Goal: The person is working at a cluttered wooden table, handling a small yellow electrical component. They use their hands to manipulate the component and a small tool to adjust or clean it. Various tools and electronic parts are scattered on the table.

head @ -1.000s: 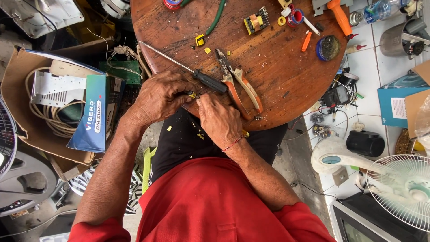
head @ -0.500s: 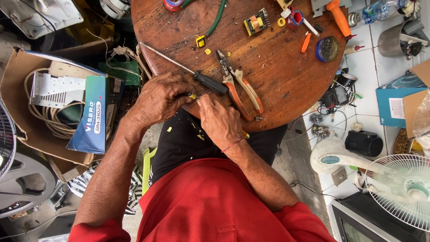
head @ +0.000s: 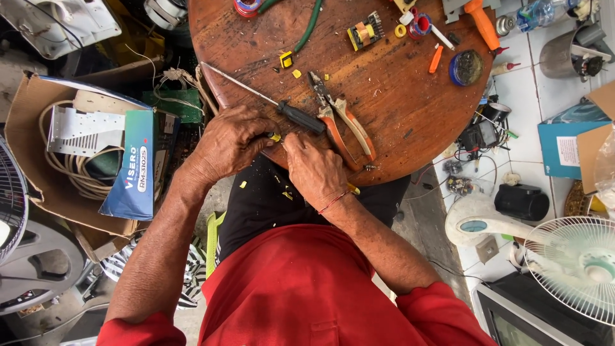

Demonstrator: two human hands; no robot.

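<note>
A small yellow piece [head: 274, 136] is pinched betw. both hands at the near edge of the round, scuffed wooden table [head: 410, 122]. Left hand [head: 232, 142] is curled over it; right hand [head: 314, 168] is closed, fingertips on it. Just beside: black-handled screwdriver [head: 301, 118] w/ slim steel shaft, orange-grip pliers [head: 341, 123]. Yellow chips are scattered about.

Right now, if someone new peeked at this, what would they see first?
Two hands meet at the near edge of a round wooden table: the left hand and right hand pinch a small yellow piece between them. Just beyond lie a black-handled screwdriver and orange-handled pliers. A white fan stands on the floor at the right.
</note>
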